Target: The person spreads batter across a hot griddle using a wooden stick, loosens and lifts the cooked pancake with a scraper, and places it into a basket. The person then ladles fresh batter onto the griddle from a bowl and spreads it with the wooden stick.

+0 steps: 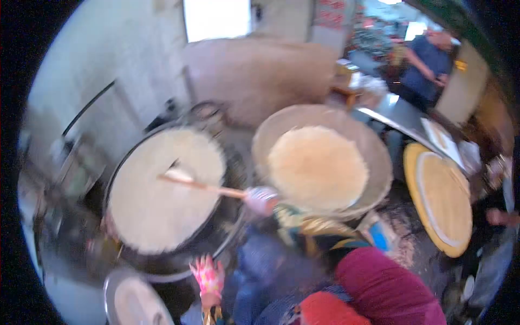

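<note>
The right hand (261, 200), wearing a pale glove, is closing around the near end of a wooden handle (208, 188) and gripping it. Seen from that hand, the handle is running out between 9 and 10 o'clock, its long axis lying nearly level across the view and tipping slightly upward toward its far end. That far end is reaching over a pale, fine-looking mass (157, 214) filling a large round wok (212, 218). Beside it a whitish piece with a dark edge is showing, but blur is hiding its exact shape, and whether it is sinking into the mass cannot be told.

The left hand (208, 276), in a pink-and-white patterned glove, is holding nothing; its fingers are spreading apart, pointing toward 12 o'clock, near the wok's lower edge. From there the handle is lying at about 12 o'clock, well apart, and the wok's middle at 11, so the right hand is the one engaging the tool. A metal basin (111, 295) is sitting between 8 and 9 o'clock from the left hand.

From the right hand, a wide bowl (377, 162) is standing at 2 o'clock, holding tan material (317, 160); a round yellow tray (416, 179) is leaning at 3. Farther off, toward 2, a co-worker (425, 70) is standing beyond a metal table (398, 111).
</note>
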A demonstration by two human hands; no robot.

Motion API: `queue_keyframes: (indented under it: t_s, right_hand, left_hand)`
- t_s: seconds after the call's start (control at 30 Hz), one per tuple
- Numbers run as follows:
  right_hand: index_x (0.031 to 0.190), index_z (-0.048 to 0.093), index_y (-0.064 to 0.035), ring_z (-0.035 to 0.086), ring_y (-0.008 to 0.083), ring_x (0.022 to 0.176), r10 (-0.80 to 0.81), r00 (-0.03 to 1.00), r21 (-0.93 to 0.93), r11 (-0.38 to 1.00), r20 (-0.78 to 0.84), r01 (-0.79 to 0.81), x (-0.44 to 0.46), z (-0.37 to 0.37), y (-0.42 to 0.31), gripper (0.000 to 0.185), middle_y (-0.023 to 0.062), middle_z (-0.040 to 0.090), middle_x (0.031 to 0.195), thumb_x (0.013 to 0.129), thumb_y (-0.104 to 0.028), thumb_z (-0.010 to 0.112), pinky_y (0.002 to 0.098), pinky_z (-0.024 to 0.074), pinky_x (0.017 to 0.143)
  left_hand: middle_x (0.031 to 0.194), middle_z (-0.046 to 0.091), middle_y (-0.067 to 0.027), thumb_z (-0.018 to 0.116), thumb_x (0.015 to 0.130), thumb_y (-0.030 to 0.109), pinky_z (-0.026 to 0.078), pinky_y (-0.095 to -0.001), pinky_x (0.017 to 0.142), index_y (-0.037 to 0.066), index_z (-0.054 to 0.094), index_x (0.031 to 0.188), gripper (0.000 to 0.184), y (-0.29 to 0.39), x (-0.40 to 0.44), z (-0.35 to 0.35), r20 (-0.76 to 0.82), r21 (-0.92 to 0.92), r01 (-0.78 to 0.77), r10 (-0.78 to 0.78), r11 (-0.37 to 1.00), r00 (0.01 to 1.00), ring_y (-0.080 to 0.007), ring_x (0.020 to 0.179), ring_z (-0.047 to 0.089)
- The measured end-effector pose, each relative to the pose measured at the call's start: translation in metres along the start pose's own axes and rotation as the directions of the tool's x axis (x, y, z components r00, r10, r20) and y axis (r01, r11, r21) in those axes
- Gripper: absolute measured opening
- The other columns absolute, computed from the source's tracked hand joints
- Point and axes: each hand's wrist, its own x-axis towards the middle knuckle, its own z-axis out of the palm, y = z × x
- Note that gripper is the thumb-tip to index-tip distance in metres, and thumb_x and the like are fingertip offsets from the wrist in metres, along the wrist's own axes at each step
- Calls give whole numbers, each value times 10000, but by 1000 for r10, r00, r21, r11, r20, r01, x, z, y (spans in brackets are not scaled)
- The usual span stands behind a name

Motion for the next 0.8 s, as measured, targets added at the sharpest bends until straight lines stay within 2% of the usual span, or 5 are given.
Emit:
queue_keyframes:
  t_s: [0.07, 0.3, 0.4, 0.57, 0.8]
  right_hand:
    - [765, 671, -92, 640, 285, 614, 11, 829, 549, 744, 560, -381, 31, -7, 10, 251, 117, 648, 664, 824, -295, 537, 409, 508, 560]
    - [818, 652, -66, 616, 290, 565, -311, 769, 646, 744, 559, -169, 21, -50, 14, 218, 116, 627, 627, 834, -249, 534, 400, 485, 501]
    - [872, 641, -21, 655, 309, 646, -70, 824, 414, 886, 563, -208, 34, 6, 12, 236, 156, 661, 719, 846, -214, 508, 394, 537, 560]
    - [913, 565, -39, 625, 359, 679, -200, 806, 569, 799, 557, -195, 33, -59, 8, 260, 200, 629, 732, 896, -272, 452, 465, 492, 619]
    - [898, 559, -50, 615, 373, 697, -145, 760, 398, 904, 633, -158, 33, 42, 72, 315, 192, 623, 737, 908, -336, 427, 467, 478, 632]
  left_hand:
    - [1039, 538, -175, 666, 692, 284, 144, -549, 1067, 28, 515, 1059, 472, 9, 7, 32, -26, 68, 43, -41, 997, 999, -364, 1111, 444]
    - [835, 595, -133, 693, 602, 214, 320, -500, 924, 89, 594, 850, 295, -54, 4, 13, -71, 136, 174, -165, 975, 984, -349, 948, 518]
    - [748, 617, -100, 603, 633, 155, 355, -470, 870, 113, 624, 798, 172, -87, -5, 15, -239, 199, 87, -38, 976, 970, -316, 823, 564]
    - [739, 630, -124, 583, 643, 163, 370, -452, 896, 101, 663, 695, 114, -142, -1, -23, 36, 346, 195, -220, 918, 975, -308, 835, 584]
    - [798, 643, -107, 559, 677, 196, 273, -440, 1032, 122, 696, 733, 165, -205, 10, -58, 205, 579, 103, -268, 809, 941, -276, 912, 580]
